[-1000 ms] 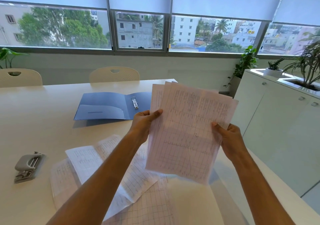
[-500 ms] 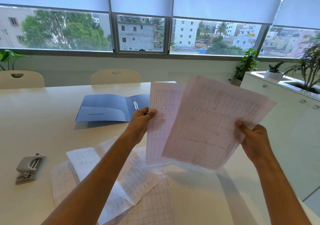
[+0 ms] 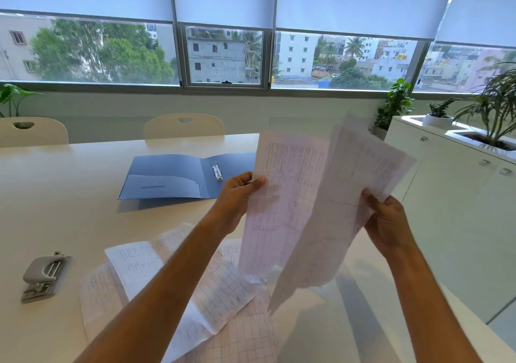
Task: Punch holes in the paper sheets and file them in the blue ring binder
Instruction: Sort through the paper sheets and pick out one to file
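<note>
My left hand [image 3: 237,195] pinches the left edge of a gridded paper sheet [image 3: 282,200], held upright above the table. My right hand [image 3: 388,223] grips other paper sheets [image 3: 351,195], tilted and overlapping the first on its right. More loose sheets [image 3: 139,267] lie spread on the table under my left forearm. The blue ring binder [image 3: 167,178] lies open flat beyond my left hand, its metal rings [image 3: 216,170] upright at the spine. A grey hole punch [image 3: 44,276] sits at the table's left.
The white table [image 3: 69,209] runs right to an edge near white cabinets [image 3: 460,195] topped with potted plants [image 3: 497,111]. Two cream chairs [image 3: 184,126] stand at the far side under the windows.
One stack held by both hands has been split. My right hand drew its sheets out to the right, then swung them back, overlapping the sheet in my left hand.
</note>
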{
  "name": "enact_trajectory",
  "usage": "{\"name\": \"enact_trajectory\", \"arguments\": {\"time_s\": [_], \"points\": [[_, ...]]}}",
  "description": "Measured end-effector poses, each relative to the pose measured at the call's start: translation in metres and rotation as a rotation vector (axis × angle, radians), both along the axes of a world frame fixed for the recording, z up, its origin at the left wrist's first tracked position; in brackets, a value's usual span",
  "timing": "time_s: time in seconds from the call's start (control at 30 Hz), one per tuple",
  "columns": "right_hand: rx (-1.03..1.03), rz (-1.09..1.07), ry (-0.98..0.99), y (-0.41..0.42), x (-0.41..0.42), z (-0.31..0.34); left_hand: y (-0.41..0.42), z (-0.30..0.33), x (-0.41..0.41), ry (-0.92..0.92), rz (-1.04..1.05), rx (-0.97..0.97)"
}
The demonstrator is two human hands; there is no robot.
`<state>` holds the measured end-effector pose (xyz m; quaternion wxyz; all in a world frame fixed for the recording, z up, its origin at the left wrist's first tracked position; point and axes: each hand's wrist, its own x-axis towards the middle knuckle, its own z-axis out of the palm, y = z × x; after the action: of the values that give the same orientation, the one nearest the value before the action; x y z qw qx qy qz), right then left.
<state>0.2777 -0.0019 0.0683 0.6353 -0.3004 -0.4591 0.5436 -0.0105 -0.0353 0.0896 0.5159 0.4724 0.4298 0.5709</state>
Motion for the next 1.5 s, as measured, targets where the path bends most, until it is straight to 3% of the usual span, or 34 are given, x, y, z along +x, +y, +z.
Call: {"name": "enact_trajectory", "arguments": {"time_s": [0.33, 0.7, 0.87, 1.03, 1.23, 1.4, 1.5], "points": [[-0.093, -0.131, -0.116, 0.001, -0.02, 0.0, -0.005, -0.001, 0.005, -0.001, -0.09, 0.03], [0.049, -0.155, -0.196, -0.013, -0.034, 0.016, -0.003, -0.005, 0.013, 0.142, -0.028, -0.031], [0.11, -0.043, -0.356, -0.016, -0.021, 0.028, 0.001, 0.004, 0.014, 0.108, -0.048, 0.031], [0.089, -0.112, -0.372, -0.018, -0.017, 0.026, 0.007, 0.01, 0.014, 0.071, -0.106, 0.084], [-0.043, -0.06, -0.423, -0.019, -0.017, -0.005, 0.012, -0.014, 0.016, 0.283, -0.124, 0.059], [-0.065, -0.093, -0.429, -0.021, -0.015, -0.018, 0.01, -0.032, 0.029, 0.159, -0.108, 0.018], [-0.06, -0.124, -0.428, -0.02, -0.01, -0.016, 0.012, -0.028, 0.032, 0.178, -0.083, 0.064]]}}
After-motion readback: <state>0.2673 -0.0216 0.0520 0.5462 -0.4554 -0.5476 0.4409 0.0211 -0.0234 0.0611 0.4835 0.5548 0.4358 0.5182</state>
